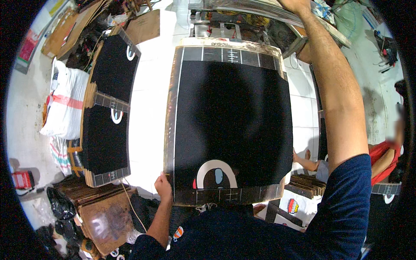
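A piece of black cloth (pixel 234 112) lies on a large board (pixel 177 86) in front of me. Near its close end it bears a white arch (pixel 212 164) with a light-blue oval inside and a red patch at the left. Dark strips with white ruled marks run along the board's far and near ends. My left hand (pixel 164 188) is closed at the board's left edge, near the close corner. Stretched far forward, my right hand (pixel 297 5) is at a long frame (pixel 247 8) beyond the board; the picture's top edge cuts off its fingers.
More boards with black cloth (pixel 108 138) stand to the left, beside a white sack (pixel 69 99) and stacked brown panels (pixel 106 221). At the right, another person's hand (pixel 297 157) is close to the board's edge. A red garment (pixel 385 162) shows farther right.
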Demonstrator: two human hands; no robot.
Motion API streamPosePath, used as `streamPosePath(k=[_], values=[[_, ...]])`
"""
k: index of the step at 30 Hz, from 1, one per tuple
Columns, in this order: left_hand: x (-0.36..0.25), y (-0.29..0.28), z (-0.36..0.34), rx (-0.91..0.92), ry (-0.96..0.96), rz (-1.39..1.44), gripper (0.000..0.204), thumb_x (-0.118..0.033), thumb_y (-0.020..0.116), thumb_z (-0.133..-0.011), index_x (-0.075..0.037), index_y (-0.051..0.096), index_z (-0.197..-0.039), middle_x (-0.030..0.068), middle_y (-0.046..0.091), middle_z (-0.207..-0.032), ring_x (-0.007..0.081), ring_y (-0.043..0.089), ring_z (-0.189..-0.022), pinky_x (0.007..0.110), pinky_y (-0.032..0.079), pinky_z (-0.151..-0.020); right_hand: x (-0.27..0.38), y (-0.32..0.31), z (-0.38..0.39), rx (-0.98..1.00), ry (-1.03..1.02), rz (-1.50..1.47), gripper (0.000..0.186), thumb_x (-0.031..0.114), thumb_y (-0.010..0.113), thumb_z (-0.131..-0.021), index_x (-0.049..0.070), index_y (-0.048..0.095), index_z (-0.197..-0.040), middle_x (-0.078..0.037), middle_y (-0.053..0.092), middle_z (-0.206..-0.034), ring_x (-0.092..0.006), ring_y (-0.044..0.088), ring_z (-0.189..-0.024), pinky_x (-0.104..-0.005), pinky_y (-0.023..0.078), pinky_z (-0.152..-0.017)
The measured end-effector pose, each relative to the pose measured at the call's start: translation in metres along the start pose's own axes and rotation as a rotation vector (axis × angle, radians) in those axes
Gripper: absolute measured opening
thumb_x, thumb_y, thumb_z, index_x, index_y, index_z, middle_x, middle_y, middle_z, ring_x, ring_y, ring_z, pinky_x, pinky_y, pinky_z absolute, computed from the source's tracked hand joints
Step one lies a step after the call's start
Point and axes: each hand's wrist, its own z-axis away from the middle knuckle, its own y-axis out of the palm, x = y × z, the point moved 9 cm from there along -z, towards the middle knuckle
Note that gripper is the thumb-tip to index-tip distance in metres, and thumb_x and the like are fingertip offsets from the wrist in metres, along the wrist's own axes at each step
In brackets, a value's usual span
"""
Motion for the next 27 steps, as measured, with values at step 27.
streamPosePath(k=[27], values=[[-0.056,0.013,0.007,0.223,0.064,-0.322,0.079,-0.044,0.095,-0.070,0.001,0.051,-0.118,0.0226,0.070,-0.099,0.0387,0.070,-0.092,0.048,0.055,-0.082,-0.003,-0.019,-0.057,0.013,-0.029,-0.040,0.098,0.085,0.065,-0.073,-0.003,0.074,-0.117,-0.025,0.070,-0.126,-0.0387,0.068,-0.116,-0.0444,0.052,-0.102]])
